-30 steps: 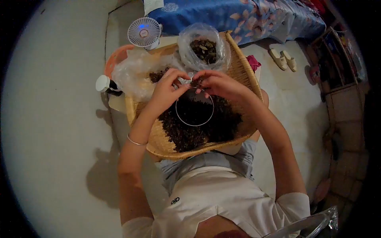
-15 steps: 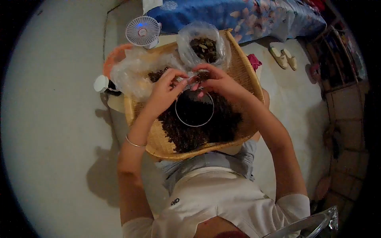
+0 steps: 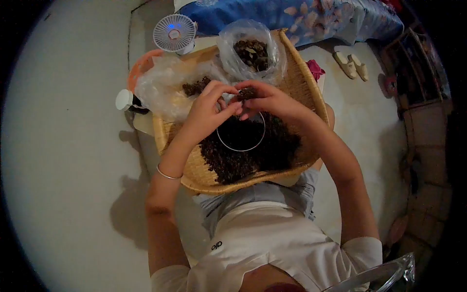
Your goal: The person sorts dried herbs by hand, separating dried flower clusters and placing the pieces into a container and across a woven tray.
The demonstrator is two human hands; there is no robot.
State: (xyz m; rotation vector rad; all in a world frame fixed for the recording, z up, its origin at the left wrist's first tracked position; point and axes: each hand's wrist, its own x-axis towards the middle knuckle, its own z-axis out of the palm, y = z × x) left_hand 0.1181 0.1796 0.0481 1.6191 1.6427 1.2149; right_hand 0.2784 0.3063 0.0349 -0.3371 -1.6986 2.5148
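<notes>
Over a woven bamboo tray (image 3: 194,169), my two hands meet fingertip to fingertip. My right hand (image 3: 272,100) is closed around a small dark brown clump (image 3: 247,93), perhaps dried plant matter. My left hand (image 3: 210,108) pinches close beside it; whatever its fingertips hold is too small to make out. Just below the hands is a round bowl (image 3: 264,130) with a thin white rim, its inside dark. Loose dark dried pieces (image 3: 228,165) are spread around it on the tray. A smaller brown heap (image 3: 194,87) lies left of my fingers.
A clear plastic bag (image 3: 228,51) of brownish dried pieces stands at the tray's far side. Another crumpled plastic bag (image 3: 163,90) lies at the left. Beyond the edge are a small white fan (image 3: 174,34), an orange basin (image 3: 138,65) and a white-lidded jar (image 3: 124,100). Slippers (image 3: 346,65) lie on the floor.
My hands have drawn closer together at the fingertips, and my right fingers have curled in more around the clump. The whole view has shifted slightly.
</notes>
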